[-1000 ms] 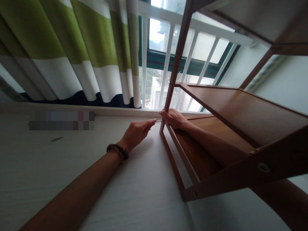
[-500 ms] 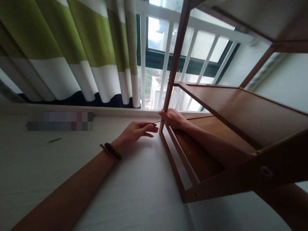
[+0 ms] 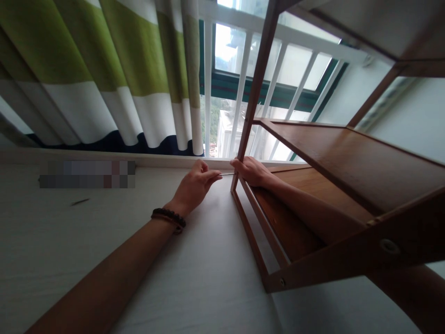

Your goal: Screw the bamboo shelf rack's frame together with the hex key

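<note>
A brown wooden shelf unit lies tilted on the pale surface. My left hand, with a dark beaded bracelet at the wrist, pinches a thin metal rod between thumb and fingers. The rod's far end meets the shelf's upright post near its lower corner; whether it sits in a hole, I cannot tell. My right hand reaches through the frame and is closed around that same post, just beside the rod's tip. Its forearm passes partly behind the shelf's near side.
A blurred-out flat item lies at the back left, with a small thin stick-like piece in front of it. Behind hang green and white curtains. White window bars stand behind the shelf.
My left hand has rolled over, its spread fingers curling in, and still pinches the rod. The right hand keeps its hold on the post.
</note>
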Demonstrator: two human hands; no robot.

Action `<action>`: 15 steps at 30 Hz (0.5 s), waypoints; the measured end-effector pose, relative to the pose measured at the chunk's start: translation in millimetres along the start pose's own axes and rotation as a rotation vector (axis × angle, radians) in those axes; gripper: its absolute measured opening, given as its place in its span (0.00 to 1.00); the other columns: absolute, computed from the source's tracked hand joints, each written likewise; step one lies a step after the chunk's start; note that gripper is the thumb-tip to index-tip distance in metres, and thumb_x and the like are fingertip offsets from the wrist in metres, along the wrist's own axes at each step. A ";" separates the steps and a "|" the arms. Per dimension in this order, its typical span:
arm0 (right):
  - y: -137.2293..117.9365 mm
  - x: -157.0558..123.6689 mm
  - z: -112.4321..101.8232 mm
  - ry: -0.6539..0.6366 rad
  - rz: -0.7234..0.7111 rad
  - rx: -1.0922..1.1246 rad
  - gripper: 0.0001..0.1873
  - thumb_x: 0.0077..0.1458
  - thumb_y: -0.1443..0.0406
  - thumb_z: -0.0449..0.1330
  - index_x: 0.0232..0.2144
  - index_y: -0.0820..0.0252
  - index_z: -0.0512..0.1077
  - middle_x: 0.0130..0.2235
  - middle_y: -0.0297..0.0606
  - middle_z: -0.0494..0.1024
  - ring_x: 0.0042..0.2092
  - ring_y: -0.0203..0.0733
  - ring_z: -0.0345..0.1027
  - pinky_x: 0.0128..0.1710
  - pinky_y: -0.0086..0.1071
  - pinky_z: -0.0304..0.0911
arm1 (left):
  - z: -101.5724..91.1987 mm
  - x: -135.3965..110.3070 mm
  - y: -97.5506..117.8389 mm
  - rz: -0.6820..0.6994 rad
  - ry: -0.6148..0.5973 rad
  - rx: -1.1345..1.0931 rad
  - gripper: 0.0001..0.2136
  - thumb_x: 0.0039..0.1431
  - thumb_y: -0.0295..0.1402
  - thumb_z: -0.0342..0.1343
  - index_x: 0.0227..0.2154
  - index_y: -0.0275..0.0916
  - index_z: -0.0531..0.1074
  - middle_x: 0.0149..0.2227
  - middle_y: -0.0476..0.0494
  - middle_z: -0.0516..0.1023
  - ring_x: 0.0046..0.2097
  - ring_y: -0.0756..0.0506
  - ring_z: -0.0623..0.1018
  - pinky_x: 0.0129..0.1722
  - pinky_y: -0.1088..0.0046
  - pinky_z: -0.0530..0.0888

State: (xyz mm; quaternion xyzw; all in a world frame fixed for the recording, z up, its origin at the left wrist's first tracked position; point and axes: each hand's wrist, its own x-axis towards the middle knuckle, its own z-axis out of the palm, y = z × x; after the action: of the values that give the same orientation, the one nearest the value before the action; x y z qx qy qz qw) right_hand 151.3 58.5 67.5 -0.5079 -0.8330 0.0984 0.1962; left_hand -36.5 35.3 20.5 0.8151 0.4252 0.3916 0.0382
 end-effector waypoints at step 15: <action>0.1 -0.1 -1.6 0.002 -0.019 0.005 0.19 0.55 0.56 0.41 0.20 0.61 0.58 0.20 0.32 0.58 0.23 0.32 0.50 0.25 0.27 0.46 | -7.6 5.7 6.4 -0.481 -0.213 -0.636 0.17 0.48 0.45 0.54 0.32 0.36 0.76 0.24 0.44 0.77 0.22 0.51 0.71 0.21 0.76 0.66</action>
State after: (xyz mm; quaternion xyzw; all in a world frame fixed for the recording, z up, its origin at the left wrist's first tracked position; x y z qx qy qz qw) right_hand 152.1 58.4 68.9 -0.4994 -0.8374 0.0982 0.1991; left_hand -35.5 33.3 31.8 0.6760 0.4550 0.3969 0.4224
